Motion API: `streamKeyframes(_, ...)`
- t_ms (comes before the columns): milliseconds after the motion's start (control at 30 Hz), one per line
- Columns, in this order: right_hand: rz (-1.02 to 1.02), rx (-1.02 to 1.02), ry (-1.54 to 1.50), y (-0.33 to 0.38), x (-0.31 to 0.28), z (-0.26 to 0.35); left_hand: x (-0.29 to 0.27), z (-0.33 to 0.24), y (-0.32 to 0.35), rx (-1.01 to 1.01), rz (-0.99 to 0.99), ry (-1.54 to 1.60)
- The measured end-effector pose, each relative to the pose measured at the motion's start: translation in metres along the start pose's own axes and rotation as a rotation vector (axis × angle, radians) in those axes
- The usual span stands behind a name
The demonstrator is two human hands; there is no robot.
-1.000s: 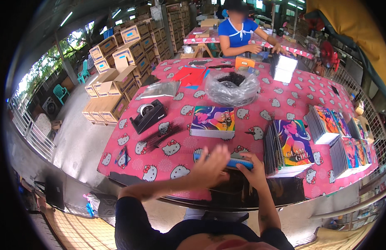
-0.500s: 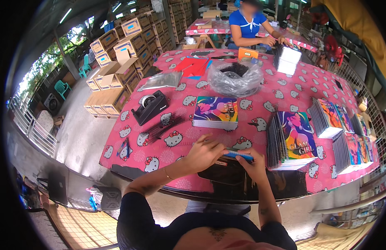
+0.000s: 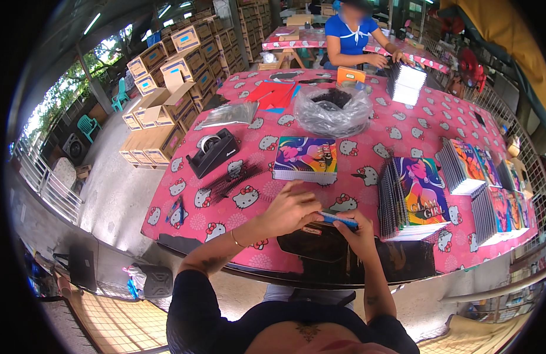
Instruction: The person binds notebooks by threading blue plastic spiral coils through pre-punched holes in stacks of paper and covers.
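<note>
Both hands meet near the front edge of the table, around a small stack with a bright blue edge (image 3: 339,220), perhaps a notebook seen edge-on. My right hand (image 3: 358,233) grips its right end, thumb on top. At its left end, my left hand (image 3: 292,209) has thumb and forefinger closed together, other fingers raised; what lies between them is too small to make out. Below sits a flat black device (image 3: 311,243), partly hidden. Just beyond my hands lies a colourful notebook pile (image 3: 305,159) with white page edges. Loose black spiral coils (image 3: 234,180) lie to its left.
A black tape dispenser (image 3: 214,153) stands at left, a clear plastic bag of dark coils (image 3: 333,111) farther back. Stacks of spiral notebooks (image 3: 423,192) fill the right side. Across the table, a person in blue (image 3: 351,41) handles a notebook stack (image 3: 407,84). Cartons (image 3: 161,115) stand on the floor at left.
My left hand has shifted slightly right, its raised fingers lifting a little. My right hand and the blue-edged stack stay nearly in place.
</note>
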State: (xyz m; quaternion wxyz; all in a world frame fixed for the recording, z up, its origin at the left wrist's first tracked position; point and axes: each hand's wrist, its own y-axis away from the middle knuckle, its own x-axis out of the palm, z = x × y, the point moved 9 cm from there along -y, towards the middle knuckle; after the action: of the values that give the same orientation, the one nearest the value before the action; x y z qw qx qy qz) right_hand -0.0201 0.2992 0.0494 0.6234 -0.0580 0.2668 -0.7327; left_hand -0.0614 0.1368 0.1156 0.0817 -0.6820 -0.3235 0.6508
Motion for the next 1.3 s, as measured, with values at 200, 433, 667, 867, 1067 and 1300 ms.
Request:
streamKeyframes(200, -0.023, 0.021, -0.001, 0.002, 0.000, -0.005, 0.004, 0.002, 0.001, -0.043, -0.022, 0.022)
streamKeyframes(433, -0.017, 0.039, -0.012, 0.003, 0.000, -0.005, 0.010, 0.008, 0.003, -0.143, 0.083, -0.110)
streamKeyframes(667, -0.023, 0.073, -0.011, 0.000, 0.005, -0.003, 0.085, -0.046, 0.074, -0.055, 0.088, -0.298)
streamKeyframes(867, 0.057, 0.162, -0.228, 0.007, 0.005, -0.019, 0.067, -0.025, 0.040, -0.150, 0.191, -0.358)
streamKeyframes(1067, 0.038, 0.248, -0.438, 0.014, 0.009, -0.027, 0.041, 0.009, -0.007, -0.218, 0.047, -0.497)
streamKeyframes(1300, -0.055, 0.181, -0.195, 0.022, 0.003, -0.035, 0.038, -0.011, -0.010, -0.183, 0.044, -0.277)
